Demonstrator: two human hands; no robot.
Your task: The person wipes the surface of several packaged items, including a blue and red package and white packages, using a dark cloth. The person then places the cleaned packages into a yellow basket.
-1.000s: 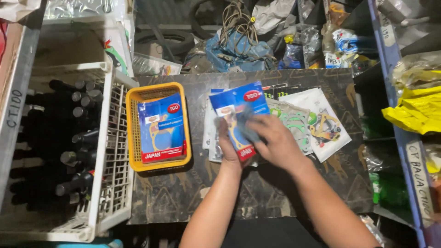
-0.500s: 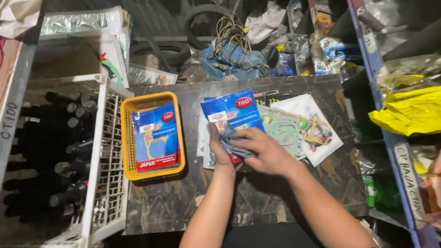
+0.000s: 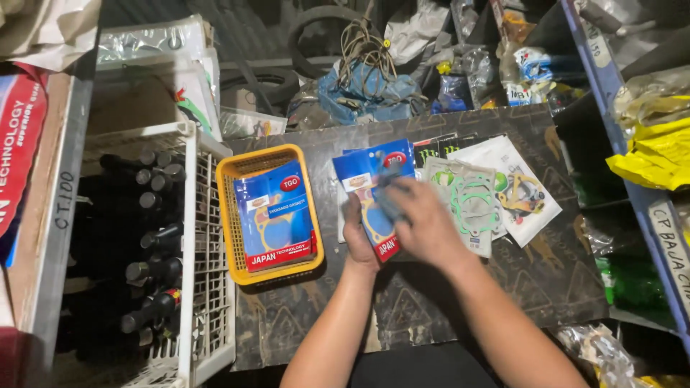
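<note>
A blue gasket packet [image 3: 374, 197] is gripped from below by the left hand [image 3: 357, 237] and pinched by the right hand [image 3: 424, 223]; loose packets beneath could be dragged askew.

The right hand [image 3: 424, 226] covers the middle of the blue packet [image 3: 374, 194], and its fingertips blur against it, so the grip there cannot be read. The left hand [image 3: 359, 241] lies mostly behind that packet. Left of the packet, the dark bottles [image 3: 154, 215] sink into shadow. Both forearms are cut off at the lower edge.
</note>
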